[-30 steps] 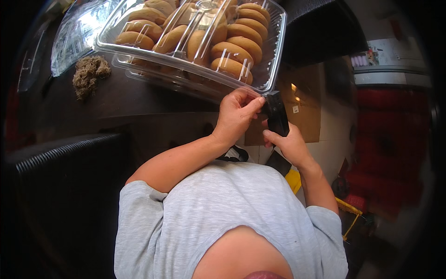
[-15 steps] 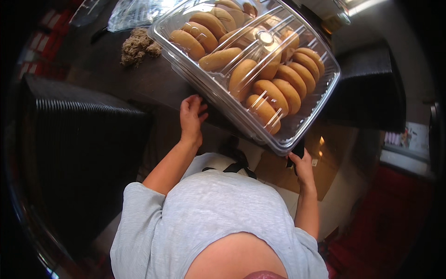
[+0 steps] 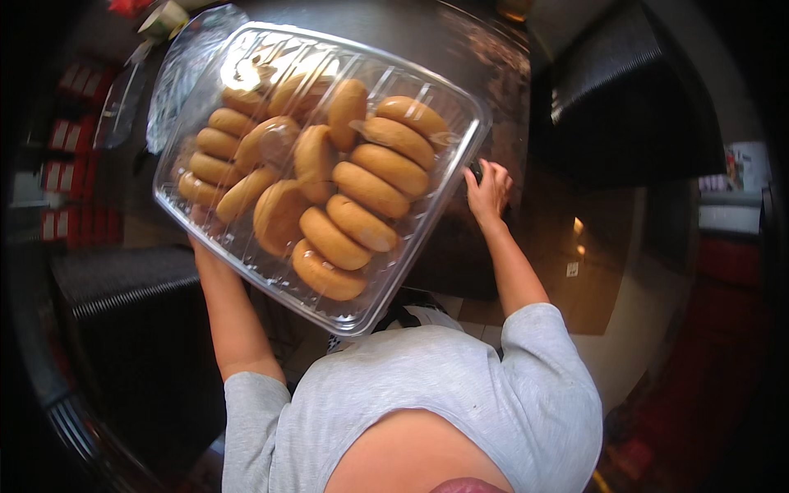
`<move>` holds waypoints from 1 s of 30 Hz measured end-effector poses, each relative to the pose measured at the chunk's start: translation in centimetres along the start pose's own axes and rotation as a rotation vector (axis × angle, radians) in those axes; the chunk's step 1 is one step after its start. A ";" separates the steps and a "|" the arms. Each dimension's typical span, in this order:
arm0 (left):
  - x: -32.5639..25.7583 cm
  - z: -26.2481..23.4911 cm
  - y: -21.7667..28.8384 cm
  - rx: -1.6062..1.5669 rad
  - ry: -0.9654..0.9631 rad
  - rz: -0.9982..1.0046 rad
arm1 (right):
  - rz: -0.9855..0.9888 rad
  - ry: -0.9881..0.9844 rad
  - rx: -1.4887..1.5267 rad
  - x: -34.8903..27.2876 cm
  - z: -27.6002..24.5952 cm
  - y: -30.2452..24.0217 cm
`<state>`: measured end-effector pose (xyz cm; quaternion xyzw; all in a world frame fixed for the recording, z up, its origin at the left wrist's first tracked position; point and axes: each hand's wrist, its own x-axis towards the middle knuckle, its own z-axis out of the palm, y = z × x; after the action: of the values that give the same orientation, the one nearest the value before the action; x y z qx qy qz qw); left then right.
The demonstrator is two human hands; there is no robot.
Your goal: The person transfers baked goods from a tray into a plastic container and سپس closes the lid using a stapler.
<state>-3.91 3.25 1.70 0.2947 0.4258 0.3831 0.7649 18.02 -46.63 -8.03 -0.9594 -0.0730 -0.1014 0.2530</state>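
A clear plastic clamshell container [image 3: 411,263] full of ring doughnuts [image 3: 370,187] is tilted in front of me, its near corner close to my waist. My left hand [image 3: 204,217] is at its lower left side, partly seen through the plastic; its fingers are hidden under the container, which it supports. To the right of the container, my right hand [image 3: 491,191] is closed, with a small black object [image 3: 475,171] at its fingertips whose kind I cannot make out.
A dark table [image 3: 411,31] lies beyond, with crumpled clear plastic [image 3: 177,78] on it. Black ridged stacks stand on the left [image 3: 136,275] and right [image 3: 625,99]. A brown cardboard sheet [image 3: 551,246] lies on the floor at right; red boxes [image 3: 78,156] are at far left.
The container has moved left and turned, showing more of its top. My left hand has gone from beside it to under its left edge. My right hand has risen away from its near corner.
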 end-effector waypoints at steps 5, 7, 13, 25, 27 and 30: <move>-0.8 0.0 -1.6 0.099 0.015 -0.039 | 0.223 -0.370 0.878 6.5 1.8 -4.0; -1.8 -1.8 -2.8 0.145 0.038 -0.068 | 0.342 -0.394 0.956 5.8 2.8 -4.9; -5.2 -6.1 -5.3 0.261 0.117 -0.178 | 0.319 -0.498 0.841 3.6 4.0 -3.5; 2.6 -0.8 -7.9 0.191 -0.037 -0.193 | 0.340 -0.641 1.025 -1.7 0.0 -1.6; 5.4 2.0 -8.6 0.160 -0.080 -0.180 | 0.461 -0.641 1.092 -4.5 -1.6 -1.3; 10.5 6.7 -6.6 0.153 -0.165 -0.149 | 0.693 -0.591 1.255 -10.3 -2.1 -3.2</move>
<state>7.83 7.66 -4.79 0.3504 0.4101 0.2657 0.7990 7.09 -45.78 -7.13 -0.5916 0.1228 0.3041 0.7365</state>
